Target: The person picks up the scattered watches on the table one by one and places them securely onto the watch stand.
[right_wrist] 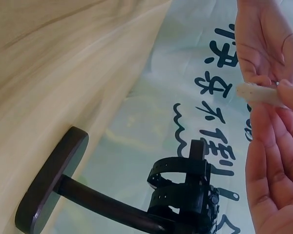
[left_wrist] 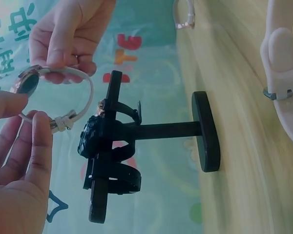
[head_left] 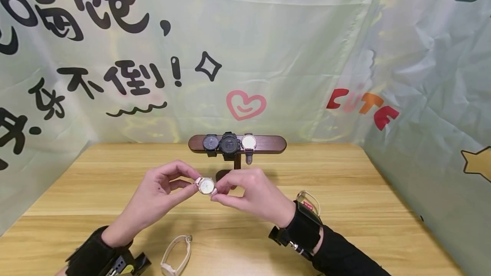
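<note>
Between both hands is a small wristwatch [head_left: 206, 185] with a pale round dial and a light strap. My left hand [head_left: 166, 197] pinches one side of it by thumb and fingers, and my right hand [head_left: 255, 193] pinches the other side. In the left wrist view the strap [left_wrist: 90, 92] forms a closed loop with its buckle at the bottom. Just beyond the hands stands a dark wooden T-shaped watch stand [head_left: 271, 144]. It carries a dark watch [head_left: 210, 142], a chunky black watch [head_left: 229, 144] and a light-faced watch [head_left: 249, 142] on a dark strap.
A pale-strapped watch [head_left: 177, 254] lies on the wooden table [head_left: 115, 173] near the front edge. Another light watch [head_left: 313, 201] with a red tag lies partly behind the right wrist. A printed cloth backdrop [head_left: 299, 46] closes off the back and sides.
</note>
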Demonstrator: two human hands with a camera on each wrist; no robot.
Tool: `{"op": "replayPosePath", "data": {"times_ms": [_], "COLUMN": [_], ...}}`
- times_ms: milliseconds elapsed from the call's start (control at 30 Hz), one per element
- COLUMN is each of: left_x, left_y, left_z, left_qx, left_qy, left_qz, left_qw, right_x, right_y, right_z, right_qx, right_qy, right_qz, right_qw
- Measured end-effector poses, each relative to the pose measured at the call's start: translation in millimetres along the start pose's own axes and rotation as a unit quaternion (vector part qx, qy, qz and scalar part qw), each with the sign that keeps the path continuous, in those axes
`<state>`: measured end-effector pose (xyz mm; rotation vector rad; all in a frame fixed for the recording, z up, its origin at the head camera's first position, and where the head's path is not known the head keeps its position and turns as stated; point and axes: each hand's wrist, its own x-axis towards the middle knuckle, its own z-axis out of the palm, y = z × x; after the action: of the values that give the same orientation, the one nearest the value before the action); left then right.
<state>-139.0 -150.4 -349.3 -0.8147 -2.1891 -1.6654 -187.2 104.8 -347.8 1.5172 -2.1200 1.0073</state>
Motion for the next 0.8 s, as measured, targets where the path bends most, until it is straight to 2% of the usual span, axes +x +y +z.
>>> {"op": "replayPosePath", "data": {"times_ms": [167, 367, 567, 800], "left_x": [-0.7, -1.8, -2.6, -3.1], "left_y": [-1.4, -0.3, -0.3, -2.1], "left_z": [2.1, 4.0, 3.4, 4.1], "left_qx": [-0.001, 0.002, -0.009, -0.031], "left_qy": [0.005, -0.003, -0.015, -0.032], "left_qz": [-0.001, -0.036, -0.068, -0.091], "left_qw": [1.0000, 0.9993, 0.9975, 0.9949], "right_x": [-0.1, -1.0, 0.1, -0.5], "right_y": [-2.7, -1.3, -2.3, -3.7], "right_z": [2.2, 4.2, 5.4, 8.5], "right_qx": [0.005, 0.001, -0.003, -0.021], "right_qy": [-0.013, 0.006, 0.039, 0.044], "right_qz": [-0.015, -0.038, -0.022, -0.023], "right_qw": [0.9998, 0.9992, 0.9990, 0.9986]}}
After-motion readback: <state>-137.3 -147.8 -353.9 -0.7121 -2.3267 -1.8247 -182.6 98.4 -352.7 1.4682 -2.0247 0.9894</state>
